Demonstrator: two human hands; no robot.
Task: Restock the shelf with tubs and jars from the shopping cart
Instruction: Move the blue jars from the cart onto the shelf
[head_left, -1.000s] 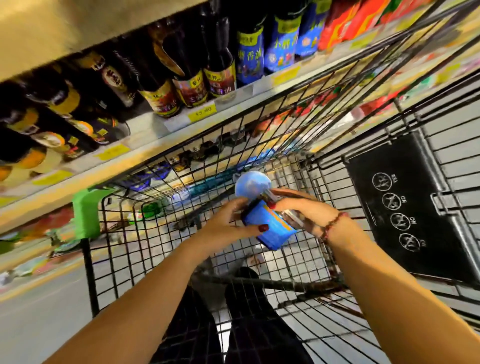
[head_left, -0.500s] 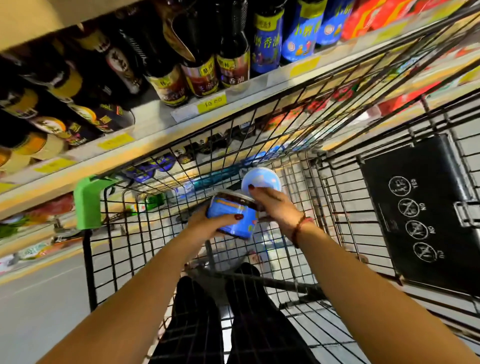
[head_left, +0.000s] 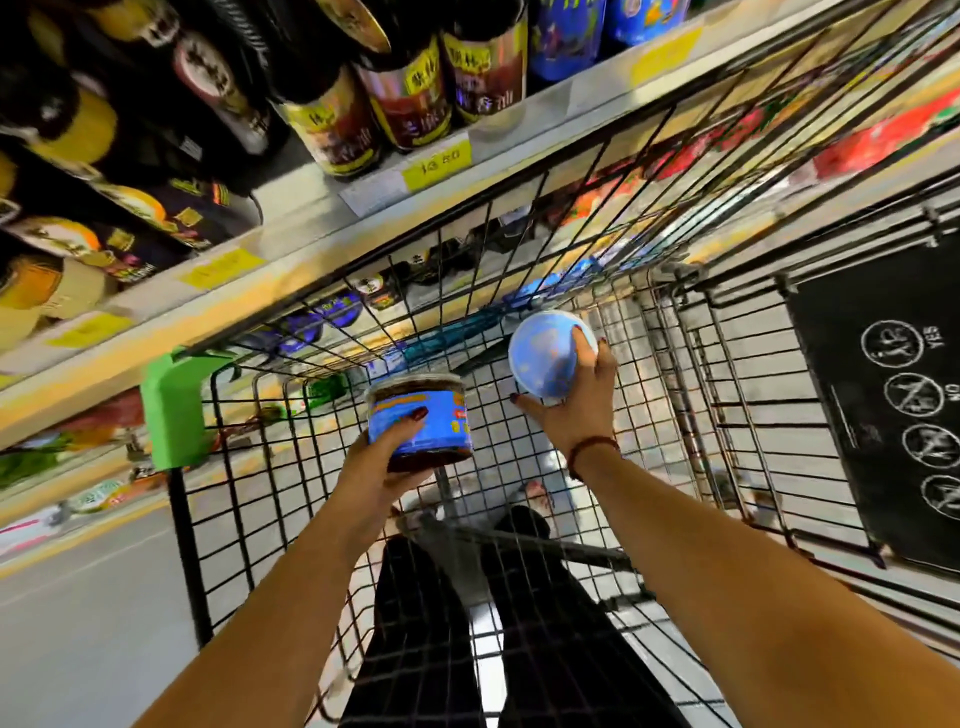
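Observation:
My left hand (head_left: 382, 467) grips a clear jar (head_left: 421, 415) with a blue label and dark contents, held upright above the wire shopping cart (head_left: 291, 467). My right hand (head_left: 571, 405) holds a second tub (head_left: 545, 353), tilted so its pale blue lid faces me. The two containers are apart, the tub higher and to the right. A shelf (head_left: 311, 249) with yellow price tags runs diagonally above the cart.
Dark bottles (head_left: 400, 88) with red and yellow labels stand on the shelf. Lower shelves with blue jars (head_left: 332, 317) show through the cart's wires. A green corner guard (head_left: 171, 405) caps the cart's left corner. A black child-seat flap (head_left: 883, 395) is at the right.
The two containers, held close together before, have been separated. My right hand has lifted its tub up and to the right; my left hand holds the jar upright.

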